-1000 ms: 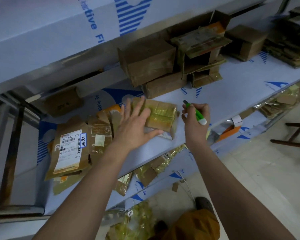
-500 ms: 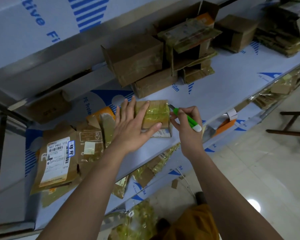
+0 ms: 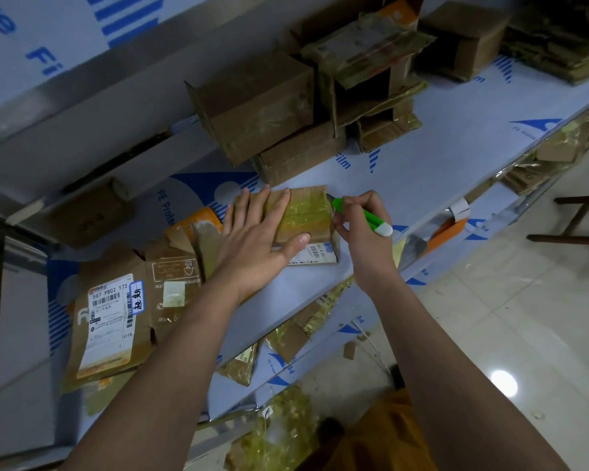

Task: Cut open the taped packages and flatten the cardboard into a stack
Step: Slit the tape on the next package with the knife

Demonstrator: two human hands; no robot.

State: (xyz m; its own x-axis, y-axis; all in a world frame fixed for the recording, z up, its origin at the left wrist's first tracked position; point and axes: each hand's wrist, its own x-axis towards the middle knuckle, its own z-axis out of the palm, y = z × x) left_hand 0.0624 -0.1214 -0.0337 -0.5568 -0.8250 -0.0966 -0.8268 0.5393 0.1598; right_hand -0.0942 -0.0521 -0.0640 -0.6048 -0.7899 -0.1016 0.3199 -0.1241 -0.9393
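Note:
A small taped cardboard package (image 3: 306,215) lies on the film-covered shelf (image 3: 439,154). My left hand (image 3: 255,243) presses flat on its top with fingers spread. My right hand (image 3: 361,229) grips a green and white utility knife (image 3: 364,217), whose blade tip touches the package's upper right corner. To the left lies a stack of flattened cardboard (image 3: 116,314) with a shipping label on top.
Several opened and taped boxes (image 3: 262,103) are piled at the back of the shelf. More cardboard (image 3: 558,39) sits at the far right. Tape scraps and cardboard pieces (image 3: 286,338) lie on the lower shelf. A wooden stool (image 3: 578,219) stands on the tiled floor at right.
My right hand has brought the knife from right of the package in to its upper right corner. My left hand stays pressed on the package top.

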